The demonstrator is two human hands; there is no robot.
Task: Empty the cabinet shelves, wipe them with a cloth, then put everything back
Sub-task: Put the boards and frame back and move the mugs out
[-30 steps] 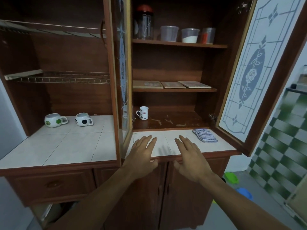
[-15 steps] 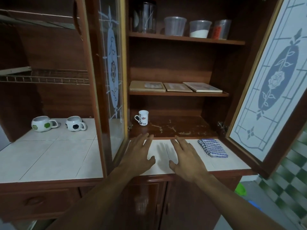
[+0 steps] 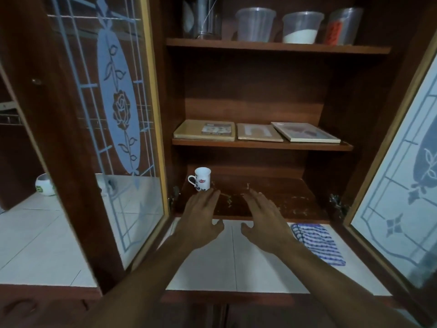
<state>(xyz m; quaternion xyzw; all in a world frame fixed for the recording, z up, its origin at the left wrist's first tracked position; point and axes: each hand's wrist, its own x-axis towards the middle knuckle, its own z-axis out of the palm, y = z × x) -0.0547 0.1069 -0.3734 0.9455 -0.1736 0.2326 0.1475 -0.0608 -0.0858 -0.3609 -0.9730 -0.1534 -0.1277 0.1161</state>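
A mug (image 3: 203, 182) stands at the bottom shelf's (image 3: 272, 200) left end, three books (image 3: 255, 132) lie on the shelf above, containers (image 3: 279, 26) higher, a cloth (image 3: 316, 243) on the surface (image 3: 236, 261) in front.

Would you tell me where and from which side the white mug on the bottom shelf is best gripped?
Probably round its body, from the front, with the left hand: the white mug stands upright, and its handle points left, close to the cabinet's side wall, leaving little room there.
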